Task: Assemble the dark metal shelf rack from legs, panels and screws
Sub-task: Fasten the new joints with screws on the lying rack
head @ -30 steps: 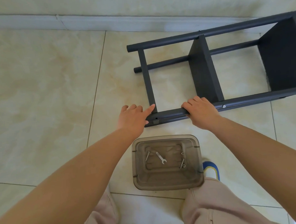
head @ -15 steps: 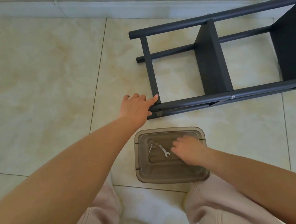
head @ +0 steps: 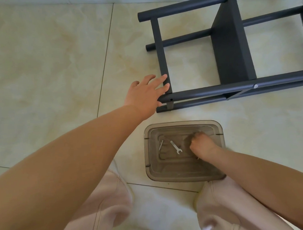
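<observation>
Meanwhile, spread left hand (head: pixel 146 92) is steadying the dark metal rack (head: pixel 232 88) while curled right hand (head: pixel 200 144) is seemingly pinching a screw inside the smoky translucent plastic tub (head: pixel 183 177).

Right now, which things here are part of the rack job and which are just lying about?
Job: rack, bin, wrench, screw, left hand on the rack, right hand in the bin.
Lying about: nothing else shows but floor tiles.

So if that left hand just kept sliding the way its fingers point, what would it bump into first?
The left hand points right and away, and its fingertips already reach the rack's end crossbar. Going on, it would likely press into that bar first, though whether they already touch is hard to judge.
</observation>
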